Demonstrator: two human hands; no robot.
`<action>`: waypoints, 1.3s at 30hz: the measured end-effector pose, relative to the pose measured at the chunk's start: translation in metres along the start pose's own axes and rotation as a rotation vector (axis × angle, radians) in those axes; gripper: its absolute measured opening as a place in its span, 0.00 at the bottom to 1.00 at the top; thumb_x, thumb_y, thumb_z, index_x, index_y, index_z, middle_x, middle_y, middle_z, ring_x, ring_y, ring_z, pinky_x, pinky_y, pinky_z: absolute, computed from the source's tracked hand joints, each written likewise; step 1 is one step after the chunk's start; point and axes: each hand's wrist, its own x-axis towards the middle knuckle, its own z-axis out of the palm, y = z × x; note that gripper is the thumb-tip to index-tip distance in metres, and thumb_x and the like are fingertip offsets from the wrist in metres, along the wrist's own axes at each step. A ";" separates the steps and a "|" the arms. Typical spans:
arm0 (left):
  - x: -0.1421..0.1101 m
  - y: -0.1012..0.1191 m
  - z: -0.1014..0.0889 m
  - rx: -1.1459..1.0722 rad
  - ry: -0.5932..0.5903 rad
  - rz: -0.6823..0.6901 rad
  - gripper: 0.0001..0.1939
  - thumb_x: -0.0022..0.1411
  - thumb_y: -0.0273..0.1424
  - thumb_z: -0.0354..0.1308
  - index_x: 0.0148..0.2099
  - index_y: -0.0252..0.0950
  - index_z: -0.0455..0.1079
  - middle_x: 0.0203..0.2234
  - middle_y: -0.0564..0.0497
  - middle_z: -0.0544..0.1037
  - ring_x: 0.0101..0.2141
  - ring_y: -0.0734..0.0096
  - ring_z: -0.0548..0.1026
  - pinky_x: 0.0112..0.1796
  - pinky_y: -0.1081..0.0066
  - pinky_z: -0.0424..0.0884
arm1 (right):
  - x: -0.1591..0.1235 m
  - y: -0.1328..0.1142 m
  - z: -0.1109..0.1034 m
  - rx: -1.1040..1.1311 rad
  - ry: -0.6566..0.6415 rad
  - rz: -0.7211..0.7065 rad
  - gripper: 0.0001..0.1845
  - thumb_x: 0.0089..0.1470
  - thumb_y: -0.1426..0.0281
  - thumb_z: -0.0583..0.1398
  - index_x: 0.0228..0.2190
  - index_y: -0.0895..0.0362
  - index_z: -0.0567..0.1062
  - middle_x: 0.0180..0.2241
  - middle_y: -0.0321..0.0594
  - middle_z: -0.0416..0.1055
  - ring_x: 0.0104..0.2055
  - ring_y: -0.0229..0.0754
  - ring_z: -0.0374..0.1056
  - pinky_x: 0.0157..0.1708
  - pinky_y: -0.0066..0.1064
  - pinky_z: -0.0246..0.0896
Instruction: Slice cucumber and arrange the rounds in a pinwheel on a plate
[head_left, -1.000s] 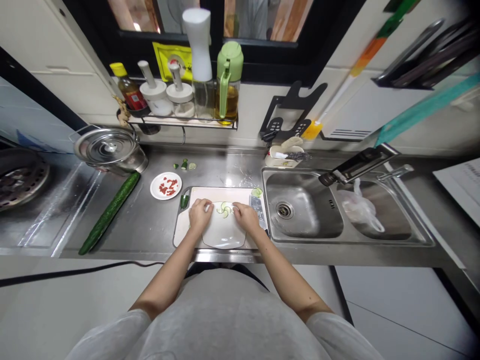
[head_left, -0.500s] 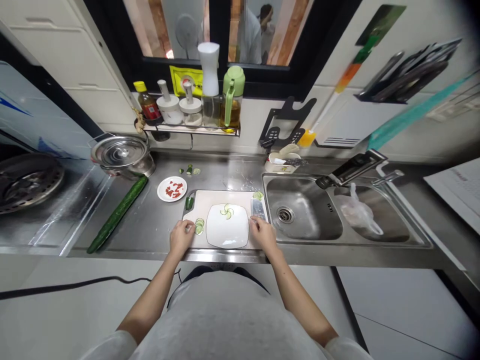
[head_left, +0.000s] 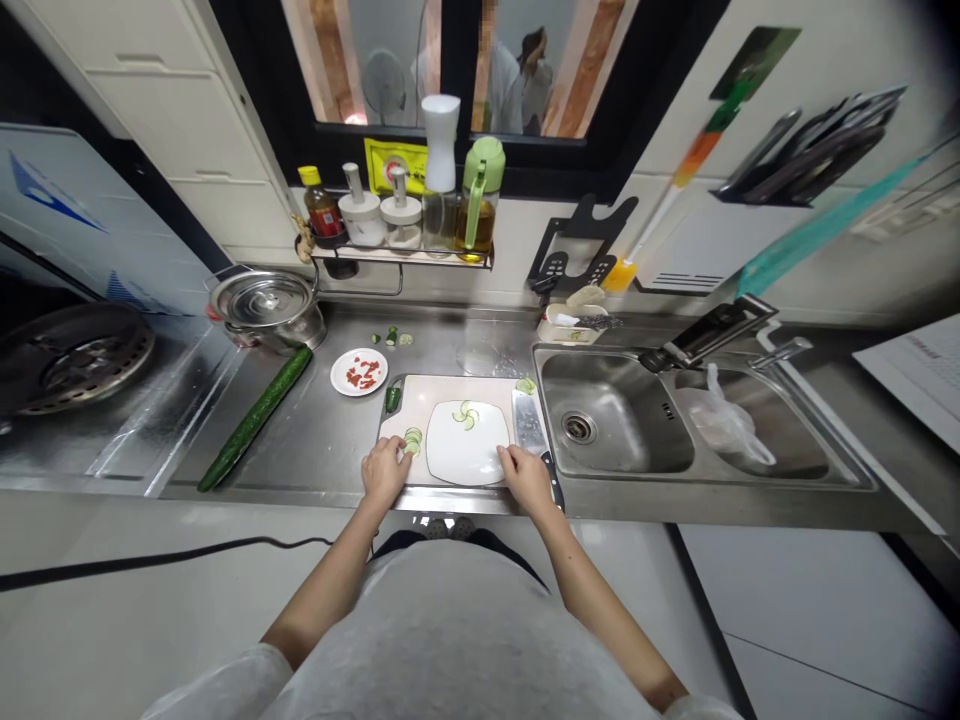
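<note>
My left hand (head_left: 385,470) is at the left of the cutting board (head_left: 420,392), thumb and fingers drawn together on a small row of cucumber slices (head_left: 412,438). A white square plate (head_left: 461,455) lies on the board, with several thin cucumber slices (head_left: 466,414) fanned in a curved pattern near its far edge. My right hand (head_left: 528,478) has its fingers curled together at the plate's right rim. Beside that hand, a kitchen knife (head_left: 529,420) lies on the board's right side. A green cucumber piece (head_left: 392,399) rests at the board's upper left corner.
A whole cucumber (head_left: 255,420) and a small plate of red pieces (head_left: 359,373) lie to the left, near a lidded steel pot (head_left: 270,305). Cucumber scraps (head_left: 391,337) sit behind the board. On the right is a double sink (head_left: 615,420); above, a seasoning shelf (head_left: 405,258).
My right hand has moved off the knife's side to the plate's rim, uncovering the knife handle. My left fingers have come onto the cucumber slices. The camera view has shifted slightly.
</note>
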 end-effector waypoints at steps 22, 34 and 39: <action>0.000 0.005 0.002 -0.229 0.052 0.076 0.06 0.57 0.27 0.53 0.36 0.39 0.71 0.33 0.51 0.76 0.37 0.67 0.72 0.37 0.71 0.62 | -0.009 -0.013 0.001 0.276 -0.007 0.083 0.13 0.56 0.65 0.51 0.33 0.55 0.73 0.25 0.38 0.71 0.30 0.42 0.66 0.31 0.28 0.53; -0.002 0.061 -0.032 -1.195 -0.371 0.022 0.17 0.43 0.36 0.67 0.35 0.33 0.70 0.24 0.54 0.73 0.28 0.76 0.71 0.34 0.74 0.66 | 0.010 -0.048 -0.019 0.609 -0.092 -0.045 0.15 0.53 0.61 0.57 0.40 0.55 0.74 0.32 0.38 0.72 0.33 0.39 0.65 0.32 0.29 0.59; -0.003 0.073 -0.043 -1.222 -0.497 0.115 0.21 0.42 0.36 0.70 0.37 0.35 0.68 0.24 0.56 0.73 0.27 0.77 0.71 0.34 0.74 0.66 | 0.018 -0.063 -0.018 0.656 -0.198 -0.151 0.12 0.53 0.64 0.58 0.38 0.55 0.75 0.34 0.38 0.73 0.36 0.39 0.66 0.35 0.29 0.59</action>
